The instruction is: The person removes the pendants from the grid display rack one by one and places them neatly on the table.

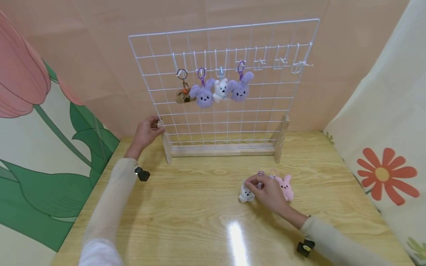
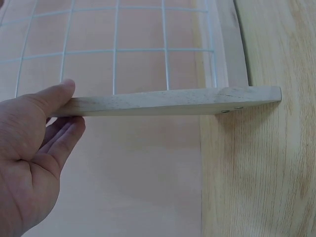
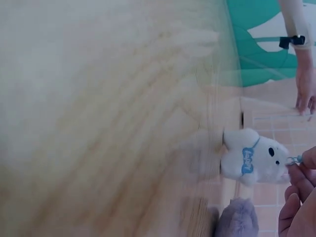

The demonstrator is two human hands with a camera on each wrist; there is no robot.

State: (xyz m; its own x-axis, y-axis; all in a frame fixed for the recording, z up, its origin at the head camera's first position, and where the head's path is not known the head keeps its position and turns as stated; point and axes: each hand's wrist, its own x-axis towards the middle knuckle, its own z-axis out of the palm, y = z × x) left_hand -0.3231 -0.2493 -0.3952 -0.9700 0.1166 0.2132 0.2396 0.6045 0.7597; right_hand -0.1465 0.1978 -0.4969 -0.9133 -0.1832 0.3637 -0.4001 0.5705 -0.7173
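Left hand (image 1: 145,133) has a grip on the rack's wooden side post (image 1: 166,147). Four plush keychains (image 1: 221,89) hang off the wire grid (image 1: 224,27). Then there's a white bear (image 1: 246,194) low at the table (image 1: 186,207), can't tell if touching, its clasp (image 3: 295,159) pinched by the right hand (image 1: 267,192). Pink bunny (image 1: 287,188) just beside.

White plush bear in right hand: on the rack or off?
Off: the right hand pinches the white plush bear at its clip, apart from the rack.
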